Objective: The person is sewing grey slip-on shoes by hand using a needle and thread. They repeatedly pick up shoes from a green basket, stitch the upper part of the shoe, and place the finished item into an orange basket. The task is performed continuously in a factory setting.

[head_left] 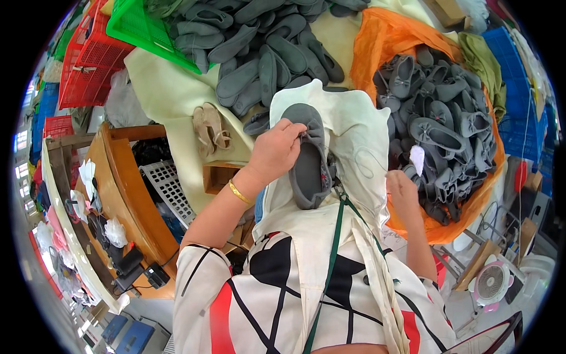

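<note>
My left hand (pixel 276 150) grips a grey cloth slipper (pixel 308 171) by its upper edge, holding it over a cream cloth (pixel 359 135) spread on my lap. A gold bangle sits on that wrist. My right hand (pixel 402 190) is closed and pulls a thin thread (pixel 365 162) that loops up from the slipper; whether it pinches a needle is too small to tell. A green strap hangs down from beside the slipper over my patterned clothing.
A heap of plain grey slippers (pixel 259 47) lies ahead on cream cloth. An orange bag (pixel 383 35) at the right holds several grey slippers with bows (pixel 442 112). Red crate (pixel 88 59) and green crate (pixel 135 23) at far left; wooden stand (pixel 127 177) at left; small fan (pixel 492 283) at lower right.
</note>
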The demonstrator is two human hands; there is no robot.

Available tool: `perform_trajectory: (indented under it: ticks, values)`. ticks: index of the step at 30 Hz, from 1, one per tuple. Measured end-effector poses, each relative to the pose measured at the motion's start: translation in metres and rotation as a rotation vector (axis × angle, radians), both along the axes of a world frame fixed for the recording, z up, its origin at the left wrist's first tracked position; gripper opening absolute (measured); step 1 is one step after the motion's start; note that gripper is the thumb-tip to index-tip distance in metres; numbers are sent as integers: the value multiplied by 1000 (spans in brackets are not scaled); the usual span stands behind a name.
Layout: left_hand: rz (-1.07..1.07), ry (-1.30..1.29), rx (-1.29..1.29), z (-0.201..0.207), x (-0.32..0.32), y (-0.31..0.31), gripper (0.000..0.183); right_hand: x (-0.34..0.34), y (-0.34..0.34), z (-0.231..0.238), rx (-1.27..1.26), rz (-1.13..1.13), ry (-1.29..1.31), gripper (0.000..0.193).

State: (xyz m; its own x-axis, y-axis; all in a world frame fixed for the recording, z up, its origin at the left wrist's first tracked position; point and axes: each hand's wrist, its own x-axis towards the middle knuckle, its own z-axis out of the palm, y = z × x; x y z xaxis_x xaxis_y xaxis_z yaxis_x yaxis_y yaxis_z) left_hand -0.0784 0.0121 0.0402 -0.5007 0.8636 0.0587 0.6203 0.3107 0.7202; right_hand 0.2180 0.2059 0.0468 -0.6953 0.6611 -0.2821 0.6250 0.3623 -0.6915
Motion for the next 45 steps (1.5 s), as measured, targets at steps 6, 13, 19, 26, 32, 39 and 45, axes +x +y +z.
perform_trajectory:
  ticks: [6, 13, 19, 26, 32, 39, 45]
  values:
    - [93, 134, -232, 15, 20, 20, 50, -13, 2, 5, -58, -100, -17, 30]
    - [217, 303, -323, -1, 20, 39, 50, -96, -36, 9, -221, 127, 221, 28]
    - [352, -355, -50, -8, 14, 17, 25, -135, -50, 4, -571, 30, 357, 13]
    - [383, -649, 38, -16, 16, 10, 15, -148, -59, -10, -418, 91, 357, 12]
    - [380, -633, 38, -16, 15, 11, 15, -151, -58, -14, -351, 140, 332, 13]
    - [398, -626, 35, -16, 16, 14, 16, -153, -57, -21, -282, 170, 306, 15]
    - [371, -563, -39, -18, 12, 13, 16, -159, -55, -21, -229, 205, 223, 14]
